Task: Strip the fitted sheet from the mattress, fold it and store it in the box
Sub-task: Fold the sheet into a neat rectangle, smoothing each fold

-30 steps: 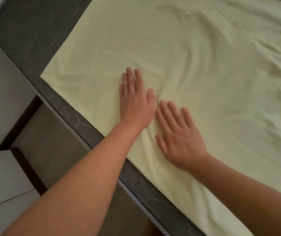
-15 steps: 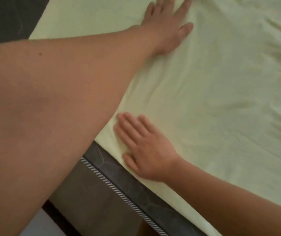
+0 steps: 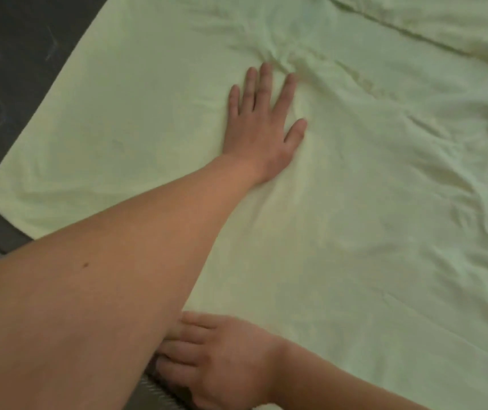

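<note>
Pressing down with my left hand (image 3: 263, 122), fingers spread wide and holding nothing, I flatten the cloth; wrinkles bunch just beyond it. My right hand (image 3: 222, 365) lies flat on the near edge, fingers straight, tips hidden under my left forearm. The sheet (image 3: 355, 232) is off the corners and spread on the bare mattress (image 3: 14, 69), apparently folded once. Further folds and boxing remain; no box shows.

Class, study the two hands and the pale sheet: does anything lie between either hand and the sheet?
Nothing visible does. The left hand lies flat on the sheet, and the right hand rests at its near edge, fingers partly hidden under the left forearm. The box is not in view.
</note>
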